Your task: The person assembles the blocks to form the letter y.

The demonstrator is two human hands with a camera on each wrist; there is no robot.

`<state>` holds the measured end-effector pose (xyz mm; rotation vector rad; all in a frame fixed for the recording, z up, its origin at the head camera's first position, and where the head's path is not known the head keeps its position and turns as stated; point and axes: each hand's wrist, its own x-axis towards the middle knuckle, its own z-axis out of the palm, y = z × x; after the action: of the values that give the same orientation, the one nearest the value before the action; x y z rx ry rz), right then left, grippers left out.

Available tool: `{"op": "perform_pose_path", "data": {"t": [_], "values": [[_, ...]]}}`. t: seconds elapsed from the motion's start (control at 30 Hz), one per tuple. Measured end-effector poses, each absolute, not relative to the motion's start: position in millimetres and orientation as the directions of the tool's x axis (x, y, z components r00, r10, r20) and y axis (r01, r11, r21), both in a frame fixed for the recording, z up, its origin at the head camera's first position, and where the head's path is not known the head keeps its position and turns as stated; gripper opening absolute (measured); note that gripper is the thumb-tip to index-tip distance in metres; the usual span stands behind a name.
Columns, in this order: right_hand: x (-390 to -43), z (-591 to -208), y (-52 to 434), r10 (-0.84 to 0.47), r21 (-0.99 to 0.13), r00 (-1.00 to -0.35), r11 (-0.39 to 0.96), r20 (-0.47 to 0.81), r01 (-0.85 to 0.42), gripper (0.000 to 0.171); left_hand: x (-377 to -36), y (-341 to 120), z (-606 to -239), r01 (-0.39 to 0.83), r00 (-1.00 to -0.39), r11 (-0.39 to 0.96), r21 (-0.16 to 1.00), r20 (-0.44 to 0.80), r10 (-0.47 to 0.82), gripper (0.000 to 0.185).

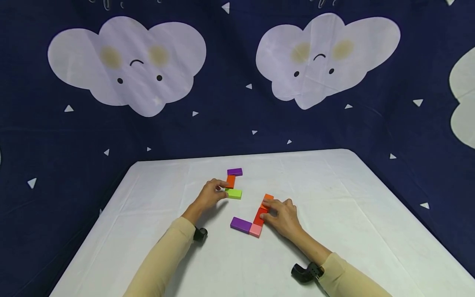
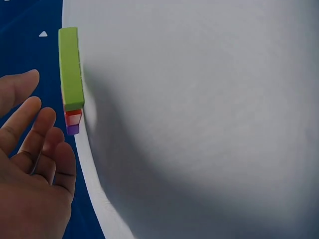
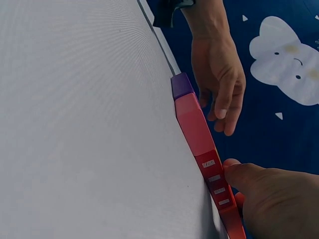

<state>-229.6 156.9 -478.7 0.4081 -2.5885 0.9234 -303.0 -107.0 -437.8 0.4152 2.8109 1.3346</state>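
Note:
In the head view my left hand [image 1: 210,194] is at the left end of a lime green block [image 1: 234,194], its fingers loosely bent. The left wrist view shows that hand apart from the green block [image 2: 71,69], holding nothing. An orange-red block [image 1: 231,181] and a purple block [image 1: 235,172] continue this row behind it. My right hand [image 1: 283,216] grips a red block [image 1: 260,217], thumb against its side and index finger reaching over by the orange block [image 1: 268,200]. A pink block [image 1: 255,230] and another purple block [image 1: 240,225] adjoin the red one, forming a bent row.
Both rows lie on a white-covered table [image 1: 334,198]. A dark blue cloth [image 1: 230,119] with clouds hangs behind the table's far edge. Black wrist devices [image 1: 307,273] sit at both sleeves, low over the tabletop.

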Motion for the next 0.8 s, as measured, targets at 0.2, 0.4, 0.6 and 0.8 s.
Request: {"op": "perform_pose_path", "data": {"t": [0.2, 0.4, 0.6, 0.8], "values": [[-229.9, -477.6, 155.8, -0.146, -0.530, -0.886, 0.755, 0.439, -0.387, 0.041, -306.4, -105.4, -440.9, 0.261, -0.956, 0.607, 0.750, 0.116, 0.268, 0.032], [-229.9, -478.8, 155.6, -0.146, -0.534, -0.888, 0.752, 0.436, -0.386, 0.042, -310.0, -103.0, -441.9, 0.256, -0.956, 0.628, 0.735, 0.098, 0.276, 0.033], [-229.5, -479.9, 155.6, -0.146, -0.538, -0.890, 0.751, 0.431, -0.383, 0.041, -311.6, -101.9, -441.4, 0.256, -0.954, 0.642, 0.723, 0.079, 0.291, 0.035], [-229.8, -478.9, 156.3, -0.147, -0.540, -0.893, 0.751, 0.424, -0.380, 0.042, -313.1, -102.1, -442.0, 0.256, -0.952, 0.648, 0.717, 0.069, 0.299, 0.035]]}}
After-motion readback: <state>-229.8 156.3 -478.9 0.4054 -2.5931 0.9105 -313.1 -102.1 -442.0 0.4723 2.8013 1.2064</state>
